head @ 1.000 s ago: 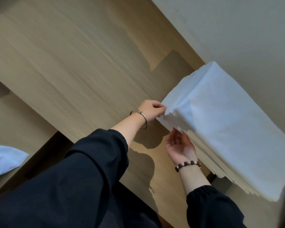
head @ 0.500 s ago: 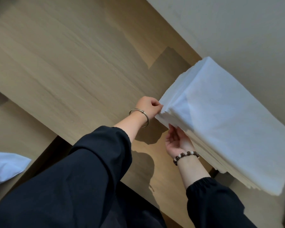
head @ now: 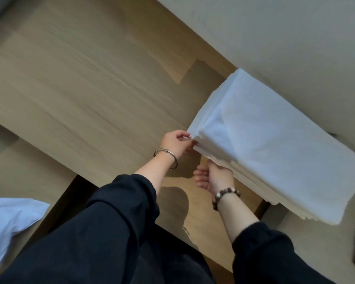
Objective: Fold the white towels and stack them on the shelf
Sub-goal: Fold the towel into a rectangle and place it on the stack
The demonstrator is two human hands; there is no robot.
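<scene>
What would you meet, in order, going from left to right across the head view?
Loose white cloth → left hand → right hand → stack of white towels.

Your left hand (head: 176, 143) pinches the towel stack's (head: 275, 144) near-left corner. Your right hand (head: 215, 177) touches its underside. A loose towel (head: 8, 218) lies far to its left.

The stack of towels (head: 275, 144) is hiding the top of the right hand (head: 215, 179), so its grip is going unseen; the left edge is cutting off a white cloth (head: 10, 226), the right edge clipping the stack.
</scene>
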